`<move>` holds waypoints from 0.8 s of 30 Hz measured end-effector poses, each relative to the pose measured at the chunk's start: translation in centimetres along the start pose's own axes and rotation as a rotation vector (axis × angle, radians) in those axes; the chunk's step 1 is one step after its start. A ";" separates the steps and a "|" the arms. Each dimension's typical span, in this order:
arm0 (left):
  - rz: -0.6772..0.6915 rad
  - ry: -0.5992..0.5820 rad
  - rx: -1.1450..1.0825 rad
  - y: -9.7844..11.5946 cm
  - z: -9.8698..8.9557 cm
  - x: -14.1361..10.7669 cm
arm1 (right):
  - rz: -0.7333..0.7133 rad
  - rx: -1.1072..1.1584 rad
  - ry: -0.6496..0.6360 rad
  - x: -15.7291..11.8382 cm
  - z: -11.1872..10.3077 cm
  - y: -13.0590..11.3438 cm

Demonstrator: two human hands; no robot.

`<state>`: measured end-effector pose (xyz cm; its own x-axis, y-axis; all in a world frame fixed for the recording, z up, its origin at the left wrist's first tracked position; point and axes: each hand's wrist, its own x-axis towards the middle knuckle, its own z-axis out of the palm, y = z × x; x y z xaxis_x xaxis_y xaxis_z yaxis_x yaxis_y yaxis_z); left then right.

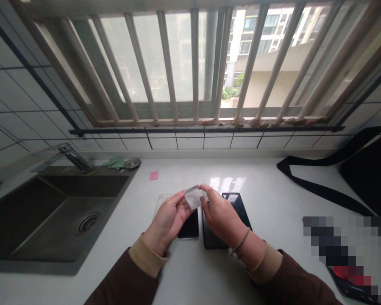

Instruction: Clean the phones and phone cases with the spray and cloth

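A small white sheet or packet (pixel 194 197) is held between my two hands above the counter. My left hand (pixel 169 218) grips its left edge between thumb and fingers. At its right side, my right hand (pixel 220 212) pinches it with thumb and index finger. Below my left hand lies a dark phone (pixel 189 226), partly covered, with a clear case-like edge (pixel 160 204) beside it. A black rectangular device or case (pixel 241 209) lies under my right hand, which hides part of it.
A sink (pixel 63 216) with a faucet (pixel 77 159) is at the left. Behind it sit a green cloth (pixel 114 163) and a metal strainer (pixel 132 163). A pink slip (pixel 154 175) lies on the white counter (pixel 184 169). A black strap (pixel 323 190) lies at the right.
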<state>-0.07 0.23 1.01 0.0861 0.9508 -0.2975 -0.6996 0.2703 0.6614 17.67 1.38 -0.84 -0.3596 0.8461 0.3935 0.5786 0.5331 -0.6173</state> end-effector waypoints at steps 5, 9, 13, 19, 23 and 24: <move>-0.026 0.029 -0.044 0.2 0.0 0.1 | -0.067 -0.003 -0.040 0.0 -0.1 0.1; -0.024 0.008 -0.042 0.2 0.0 -0.1 | -0.080 -0.007 -0.082 -0.2 0.1 0.2; 0.043 -0.003 0.020 0.0 0.1 -0.3 | -0.067 0.075 -0.017 -0.3 0.0 0.3; 0.074 0.040 0.074 -0.1 0.2 -0.2 | 0.086 0.304 0.086 0.0 -0.7 -0.1; 0.111 0.056 0.085 0.0 0.1 -0.3 | 0.254 0.697 0.028 0.4 -0.6 -0.2; 0.121 0.049 0.090 0.0 0.2 -0.4 | 0.287 0.801 0.000 0.5 -0.5 -0.2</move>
<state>0.06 -0.15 1.24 -0.0315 0.9694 -0.2436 -0.6362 0.1685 0.7529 17.77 1.68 -0.23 -0.2780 0.9491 0.1481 -0.0456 0.1409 -0.9890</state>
